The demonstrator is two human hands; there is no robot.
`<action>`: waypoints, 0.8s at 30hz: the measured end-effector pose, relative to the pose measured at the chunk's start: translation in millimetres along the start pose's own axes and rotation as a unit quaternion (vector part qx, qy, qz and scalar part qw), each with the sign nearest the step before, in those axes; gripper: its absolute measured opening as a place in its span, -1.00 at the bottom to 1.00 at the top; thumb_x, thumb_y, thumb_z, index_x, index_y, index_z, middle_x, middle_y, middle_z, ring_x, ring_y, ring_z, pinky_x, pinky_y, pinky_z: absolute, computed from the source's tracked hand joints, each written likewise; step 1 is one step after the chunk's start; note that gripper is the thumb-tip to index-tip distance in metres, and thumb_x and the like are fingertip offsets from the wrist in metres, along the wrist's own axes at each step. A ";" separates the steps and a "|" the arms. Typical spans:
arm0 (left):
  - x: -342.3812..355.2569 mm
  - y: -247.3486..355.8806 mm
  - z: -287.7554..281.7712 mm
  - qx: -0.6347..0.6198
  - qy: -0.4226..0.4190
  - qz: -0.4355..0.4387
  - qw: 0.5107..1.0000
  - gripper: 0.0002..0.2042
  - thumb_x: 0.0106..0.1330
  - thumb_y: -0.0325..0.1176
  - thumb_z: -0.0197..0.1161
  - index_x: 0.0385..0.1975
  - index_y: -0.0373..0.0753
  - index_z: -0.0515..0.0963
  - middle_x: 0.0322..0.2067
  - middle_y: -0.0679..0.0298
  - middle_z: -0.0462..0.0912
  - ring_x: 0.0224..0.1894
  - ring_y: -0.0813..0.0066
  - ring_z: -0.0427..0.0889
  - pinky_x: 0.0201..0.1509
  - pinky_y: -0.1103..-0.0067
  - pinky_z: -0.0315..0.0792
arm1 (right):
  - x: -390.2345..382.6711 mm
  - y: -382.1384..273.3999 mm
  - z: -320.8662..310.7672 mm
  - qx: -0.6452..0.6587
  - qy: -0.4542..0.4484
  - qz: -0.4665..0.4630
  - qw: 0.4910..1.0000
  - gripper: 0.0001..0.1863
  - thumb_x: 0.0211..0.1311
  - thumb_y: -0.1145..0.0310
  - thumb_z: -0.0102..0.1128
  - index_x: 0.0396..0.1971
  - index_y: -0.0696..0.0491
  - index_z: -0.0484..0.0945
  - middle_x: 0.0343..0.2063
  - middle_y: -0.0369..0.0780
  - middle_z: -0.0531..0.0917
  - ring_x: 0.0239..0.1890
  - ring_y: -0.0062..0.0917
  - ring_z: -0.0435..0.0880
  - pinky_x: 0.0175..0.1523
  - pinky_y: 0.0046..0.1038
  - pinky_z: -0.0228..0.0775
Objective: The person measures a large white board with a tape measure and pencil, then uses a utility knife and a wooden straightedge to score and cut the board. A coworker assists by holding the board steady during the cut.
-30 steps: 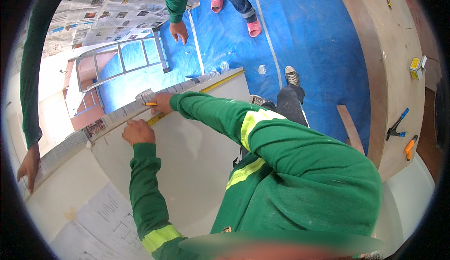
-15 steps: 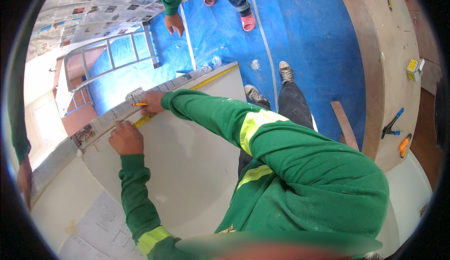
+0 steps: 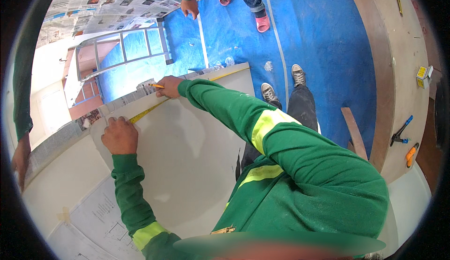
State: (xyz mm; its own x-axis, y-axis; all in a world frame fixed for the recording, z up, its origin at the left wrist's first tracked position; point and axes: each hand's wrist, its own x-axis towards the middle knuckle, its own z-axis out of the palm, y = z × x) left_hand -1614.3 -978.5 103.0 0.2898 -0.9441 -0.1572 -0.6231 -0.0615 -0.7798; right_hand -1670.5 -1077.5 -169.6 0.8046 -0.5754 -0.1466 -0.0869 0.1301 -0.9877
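Note:
A yellow tape measure blade is stretched at a slant over a large white board. My left hand is closed on the blade's left end, near the board's left corner. A yellow pencil sticks out of the closed fingers of my right hand, which rests at the board's far edge. Part of the blade is hidden under my right forearm, and it shows again toward the board's right corner. I cannot see the tape's case.
Newspaper lines the far side of the board. Beyond stands a metal ladder on blue sheeting, with another person's hand nearby. A clamp and an orange-handled tool lie on a wooden surface at right. Drawings lie lower left.
My hands have moved farther apart, the right one along the far edge to the right. More of the blade shows between them, now slanting away from the edge. The whole view has shifted slightly.

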 end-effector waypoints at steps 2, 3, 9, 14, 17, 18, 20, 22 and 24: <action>2.7 -8.5 -6.9 0.024 0.013 -0.002 1.000 -0.79 0.31 -0.17 0.28 -0.38 -0.15 0.73 -0.31 0.19 0.65 -0.32 0.07 0.75 -0.26 0.17 0.59 | -1.1 3.0 -3.2 0.023 0.004 0.000 1.000 -0.69 0.29 0.11 0.37 -0.13 0.01 0.72 -0.37 -0.20 0.75 -0.29 -0.40 0.73 -0.07 -0.27 0.53; 4.1 -12.1 -10.3 0.017 0.010 -0.003 1.000 -0.79 0.31 -0.16 0.29 -0.39 -0.15 0.73 -0.32 0.19 0.66 -0.32 0.07 0.75 -0.27 0.16 0.60 | -1.7 4.4 -4.1 0.035 -0.002 0.001 0.999 -0.69 0.28 0.11 0.37 -0.13 0.00 0.72 -0.38 -0.21 0.75 -0.30 -0.39 0.72 -0.07 -0.27 0.53; 7.3 -20.8 -10.4 -0.003 0.015 -0.003 1.000 -0.80 0.25 -0.16 0.34 -0.43 -0.14 0.73 -0.32 0.17 0.67 -0.34 0.03 0.76 -0.28 0.13 0.60 | -2.9 15.5 -0.3 -0.031 0.052 -0.034 0.998 -0.65 0.29 0.10 0.34 -0.06 0.00 0.70 -0.09 -0.09 0.73 0.00 -0.23 0.70 0.14 -0.22 0.51; 0.7 -27.6 -0.6 -0.022 0.080 -0.002 0.997 -0.86 0.18 -0.20 0.36 -0.45 -0.11 0.69 -0.18 0.20 0.68 -0.38 0.07 0.72 -0.35 0.13 0.55 | -21.4 44.0 -14.0 -0.142 0.260 -0.072 0.952 -0.68 0.44 0.17 0.11 -0.05 0.09 0.65 0.00 -0.03 0.65 0.11 -0.05 0.58 0.29 -0.12 0.42; 1.2 -30.1 -5.5 -0.019 0.058 -0.027 0.998 -0.86 0.18 -0.21 0.35 -0.41 -0.11 0.69 -0.15 0.22 0.68 -0.37 0.08 0.72 -0.34 0.13 0.53 | -61.9 54.8 -24.6 0.181 0.324 0.060 0.927 -0.70 0.54 0.15 0.06 -0.11 0.05 0.65 -0.32 -0.19 0.64 -0.32 -0.35 0.59 -0.24 -0.31 0.43; 2.7 -30.4 -8.6 -0.019 0.060 -0.029 0.998 -0.86 0.18 -0.21 0.35 -0.39 -0.11 0.70 -0.16 0.22 0.68 -0.37 0.08 0.73 -0.33 0.13 0.52 | -77.5 53.2 -27.7 0.309 0.289 0.131 0.897 -0.69 0.56 0.13 0.05 -0.14 0.05 0.65 -0.42 -0.27 0.59 -0.43 -0.50 0.53 -0.38 -0.40 0.35; 5.6 -29.9 -15.4 -0.011 0.052 -0.027 0.998 -0.86 0.19 -0.22 0.34 -0.37 -0.11 0.71 -0.20 0.23 0.67 -0.36 0.08 0.74 -0.33 0.13 0.52 | -106.2 44.1 -32.9 0.474 0.195 0.149 0.846 -0.66 0.56 0.07 0.06 -0.18 0.04 0.63 -0.47 -0.37 0.48 -0.46 -0.66 0.42 -0.43 -0.48 0.23; 8.6 -29.7 -22.5 0.015 0.053 -0.011 0.998 -0.86 0.21 -0.24 0.32 -0.35 -0.10 0.73 -0.27 0.26 0.65 -0.36 0.12 0.76 -0.36 0.15 0.53 | -124.4 25.9 -30.2 0.566 0.144 0.176 0.792 -0.65 0.55 0.06 0.08 -0.25 0.05 0.60 -0.51 -0.43 0.36 -0.50 -0.77 0.29 -0.46 -0.56 0.11; 11.9 -28.9 -27.6 0.033 0.021 -0.013 0.999 -0.84 0.22 -0.20 0.33 -0.34 -0.12 0.73 -0.25 0.23 0.68 -0.32 0.10 0.76 -0.31 0.17 0.60 | -128.1 5.6 -23.5 0.561 0.141 0.193 0.793 -0.67 0.55 0.08 0.07 -0.18 0.06 0.61 -0.50 -0.44 0.36 -0.52 -0.76 0.28 -0.46 -0.60 0.10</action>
State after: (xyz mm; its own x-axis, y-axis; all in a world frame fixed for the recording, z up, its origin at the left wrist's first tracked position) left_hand -1612.9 -996.8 140.5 0.2738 -0.9552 -0.1120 -0.5663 -0.0660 -0.8215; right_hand -1787.9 -1022.0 -157.6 0.6680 -0.4559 -0.5881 0.4102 0.8850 -0.2200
